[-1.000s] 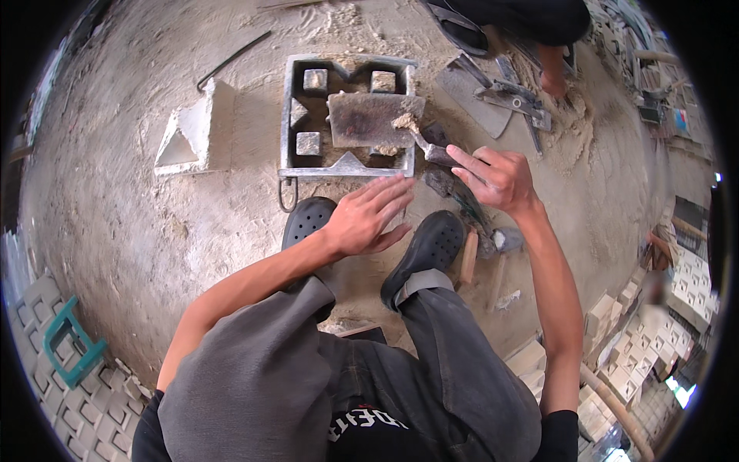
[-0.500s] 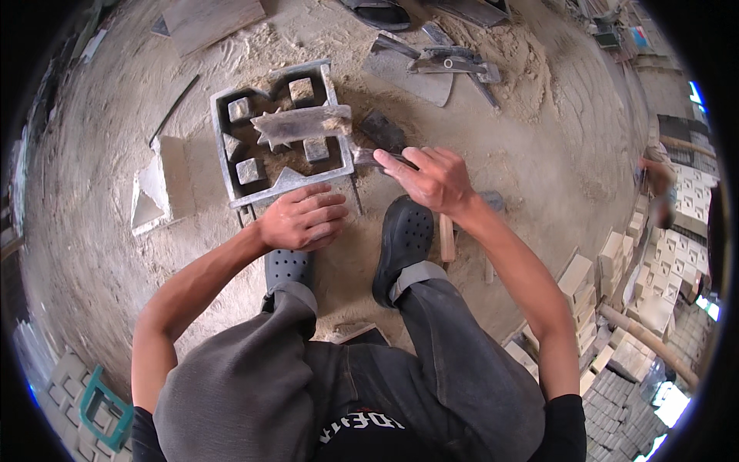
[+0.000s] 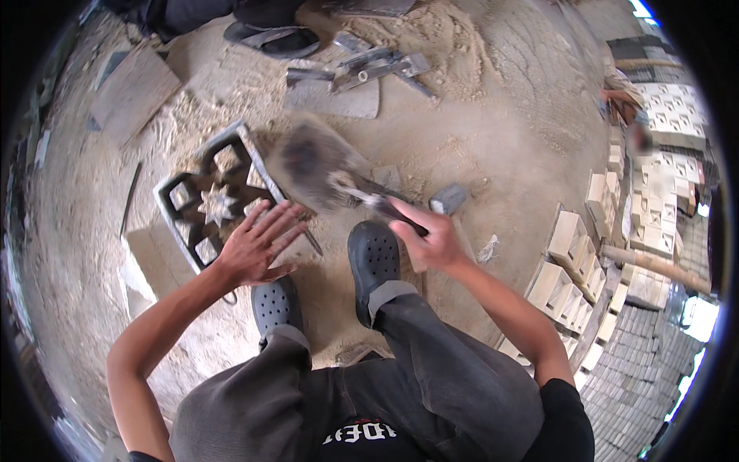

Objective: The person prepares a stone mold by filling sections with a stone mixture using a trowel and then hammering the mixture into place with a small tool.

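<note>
On the sandy floor (image 3: 523, 200), trowelling seems underway, the right hand (image 3: 436, 240) gripping a trowel (image 3: 319, 165) beside the frame (image 3: 263, 166), the left hand (image 3: 256, 248) spread wide, with steady control likely needed next.

The trowel blade (image 3: 314, 159) is blurred — and the left hand (image 3: 260, 245) hides part of the grey frame (image 3: 261, 162).

Dusty floor (image 3: 531, 181); on it metal mould (image 3: 262, 165), pale block (image 3: 159, 258), thin rod (image 3: 132, 197), flat board (image 3: 137, 96), loose sand (image 3: 454, 58)
</note>
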Demonstrator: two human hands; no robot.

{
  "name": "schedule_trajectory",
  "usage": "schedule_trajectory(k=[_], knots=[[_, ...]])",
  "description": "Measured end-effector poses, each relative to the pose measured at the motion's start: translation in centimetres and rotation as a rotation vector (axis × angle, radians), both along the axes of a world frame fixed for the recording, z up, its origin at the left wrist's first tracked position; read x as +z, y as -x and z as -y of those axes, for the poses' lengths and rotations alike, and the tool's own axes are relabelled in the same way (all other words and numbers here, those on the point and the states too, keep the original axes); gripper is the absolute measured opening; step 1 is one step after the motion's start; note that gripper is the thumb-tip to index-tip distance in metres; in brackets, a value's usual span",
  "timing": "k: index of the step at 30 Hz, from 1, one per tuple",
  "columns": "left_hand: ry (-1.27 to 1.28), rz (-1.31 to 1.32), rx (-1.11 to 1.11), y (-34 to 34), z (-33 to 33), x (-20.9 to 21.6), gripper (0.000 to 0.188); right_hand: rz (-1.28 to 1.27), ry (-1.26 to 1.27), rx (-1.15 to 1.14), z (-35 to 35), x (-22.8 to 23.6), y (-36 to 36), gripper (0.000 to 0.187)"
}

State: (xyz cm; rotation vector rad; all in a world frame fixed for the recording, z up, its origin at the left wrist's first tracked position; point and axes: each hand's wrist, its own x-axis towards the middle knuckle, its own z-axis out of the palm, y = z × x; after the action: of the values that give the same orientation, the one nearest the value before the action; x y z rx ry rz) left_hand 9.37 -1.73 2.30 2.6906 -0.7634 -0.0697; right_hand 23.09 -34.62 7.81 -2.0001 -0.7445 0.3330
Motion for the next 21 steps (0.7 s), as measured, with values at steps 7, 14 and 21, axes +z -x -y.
schedule_trajectory(k=[7, 14, 21], knots=[[-0.122, -0.203, 0.381, -1.7, 0.5, -1.0, 0.108, -0.362, 0.501, -0.757, 12.0, -3.5, -6.4, 0.053], [-0.068, -0.209, 0.455, -2.1, 2.4, -1.3, 0.107, -0.304, 0.505, -0.771, 17.3, -8.4, -20.6, 0.046], [-0.14, -0.285, 0.616, -1.1, 2.4, -0.6, 0.114, -0.373, 0.493, -0.723, 8.2, -11.3, -32.1, 0.038]])
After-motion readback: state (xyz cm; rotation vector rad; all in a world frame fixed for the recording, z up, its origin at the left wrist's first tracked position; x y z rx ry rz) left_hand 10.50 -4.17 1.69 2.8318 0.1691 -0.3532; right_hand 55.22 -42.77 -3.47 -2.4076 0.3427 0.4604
